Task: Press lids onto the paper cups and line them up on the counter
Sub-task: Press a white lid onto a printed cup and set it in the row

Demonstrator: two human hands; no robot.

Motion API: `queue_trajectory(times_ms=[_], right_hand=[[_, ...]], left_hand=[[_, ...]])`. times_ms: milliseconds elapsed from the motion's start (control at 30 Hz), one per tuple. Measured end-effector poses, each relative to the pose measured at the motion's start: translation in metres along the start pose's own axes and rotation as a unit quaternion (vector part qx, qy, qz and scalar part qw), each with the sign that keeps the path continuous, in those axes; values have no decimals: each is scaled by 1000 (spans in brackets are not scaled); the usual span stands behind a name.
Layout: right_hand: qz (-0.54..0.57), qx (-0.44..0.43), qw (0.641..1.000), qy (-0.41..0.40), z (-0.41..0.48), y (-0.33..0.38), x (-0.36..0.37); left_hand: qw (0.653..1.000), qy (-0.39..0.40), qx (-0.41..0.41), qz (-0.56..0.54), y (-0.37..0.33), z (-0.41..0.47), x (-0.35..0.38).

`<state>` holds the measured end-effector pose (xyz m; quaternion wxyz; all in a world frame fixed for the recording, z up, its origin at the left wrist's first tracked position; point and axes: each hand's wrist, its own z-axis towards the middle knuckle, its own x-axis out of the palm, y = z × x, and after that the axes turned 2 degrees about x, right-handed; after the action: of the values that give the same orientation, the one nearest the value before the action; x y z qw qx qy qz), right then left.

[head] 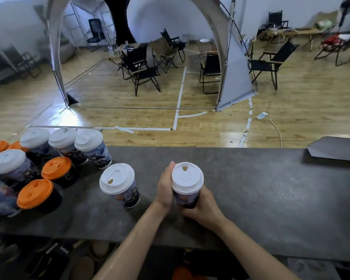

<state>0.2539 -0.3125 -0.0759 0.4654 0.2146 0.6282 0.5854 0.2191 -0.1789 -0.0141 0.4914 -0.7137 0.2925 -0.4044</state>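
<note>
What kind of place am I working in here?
Probably a makeshift drinks stall in an indoor hall: a grey counter with lidded paper cups, facing a wood floor with taped lines, a tent and folding chairs.

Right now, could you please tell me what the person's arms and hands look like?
The left forearm and right forearm are bare to the frame's lower edge, no sleeves in view. The left hand and right hand wear no gloves, and no watch, ring or bracelet shows on the visible parts.
</note>
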Motion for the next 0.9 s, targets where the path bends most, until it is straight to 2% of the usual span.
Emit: queue_trajectory(times_ms=[67, 133, 200, 333, 433, 500, 600, 700, 900], right_hand=[[7, 6, 1000, -8, 0, -1, 3], [11, 7, 1000, -28, 0, -3, 5], [9, 5, 999, -39, 1, -7, 5], [9, -12, 1000, -26, 3, -10, 3], [18, -21, 998, -52, 4, -11, 5], [14, -26, 999, -38, 6, -10, 5], [11, -21, 999, -25, 6, -9, 3], [15, -27, 999, -18, 3, -7, 2], [11, -28, 999, -11, 3, -4, 6]], left_hand=[[999, -45, 15, 1, 10, -3, 2], [998, -52, 37, 12, 14, -5, 3], [999, -34, 21, 8, 5, -6, 5], [998, 13, 55, 26, 0, -3, 6], [992, -33, 112, 58, 11, -12, 12], [987, -56, 135, 65, 14, -17, 15], [997, -28, 68, -8, 8, -12, 12], [999, 21, 43, 7, 5, -3, 6], [999, -2, 36, -26, 21, 0, 1]])
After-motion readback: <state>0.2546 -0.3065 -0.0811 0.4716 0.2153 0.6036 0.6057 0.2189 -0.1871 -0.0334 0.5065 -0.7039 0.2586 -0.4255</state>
